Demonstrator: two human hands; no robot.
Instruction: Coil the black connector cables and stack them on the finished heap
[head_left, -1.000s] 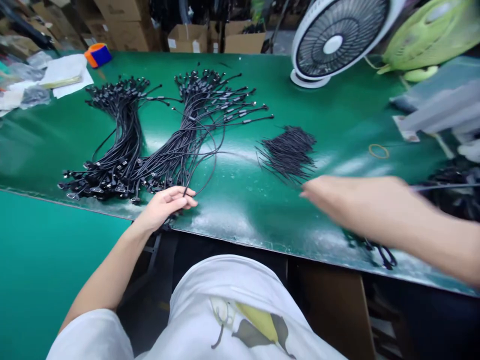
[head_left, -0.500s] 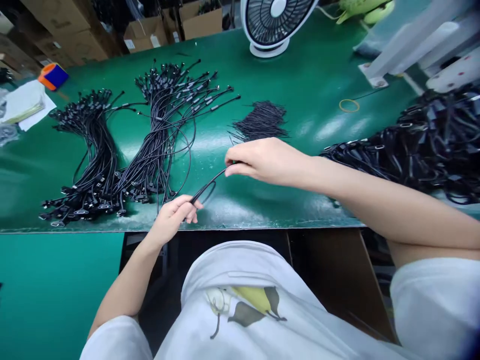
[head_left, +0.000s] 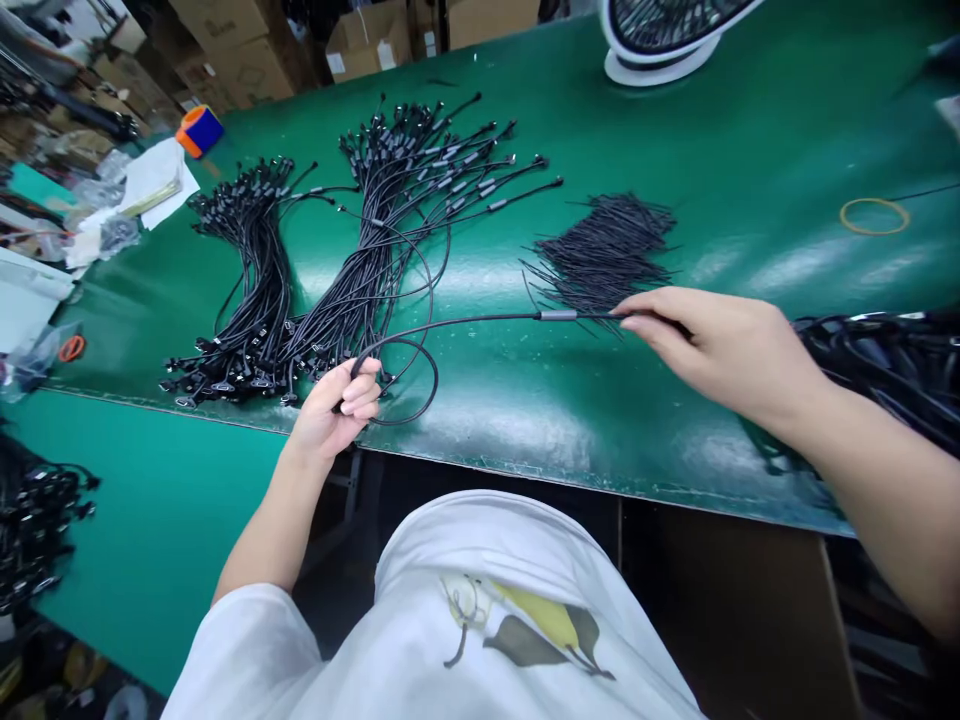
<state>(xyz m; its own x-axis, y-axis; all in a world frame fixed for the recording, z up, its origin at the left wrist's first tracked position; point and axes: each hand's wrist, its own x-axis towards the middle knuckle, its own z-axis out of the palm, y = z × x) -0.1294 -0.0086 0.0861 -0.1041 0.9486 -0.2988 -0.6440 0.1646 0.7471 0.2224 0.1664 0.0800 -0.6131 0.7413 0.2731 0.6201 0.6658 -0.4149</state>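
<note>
A black cable (head_left: 480, 319) with a grey sleeve near its right end stretches between my two hands. My left hand (head_left: 335, 405), at the table's front edge, is closed on the cable, and a loop of it hangs beside the fingers. My right hand (head_left: 712, 345) pinches the cable's other end, whose tip is hidden in the fingers. Just behind the right hand lies a pile of short thin black ties (head_left: 611, 250). Two bundles of similar cables, a left bundle (head_left: 259, 250) and a larger right bundle (head_left: 379, 235), lie beyond my left hand.
A white fan (head_left: 660, 65) stands at the back of the green table (head_left: 757, 170). A yellow ring (head_left: 874, 217) lies at the right, above a heap of black cables (head_left: 892, 370). An orange-and-blue tape roll (head_left: 199, 132) and papers (head_left: 154, 185) sit at the far left.
My right hand has moved right, drawing the cable out nearly straight and bringing its grey sleeve into view. The camera view has turned toward the left.
</note>
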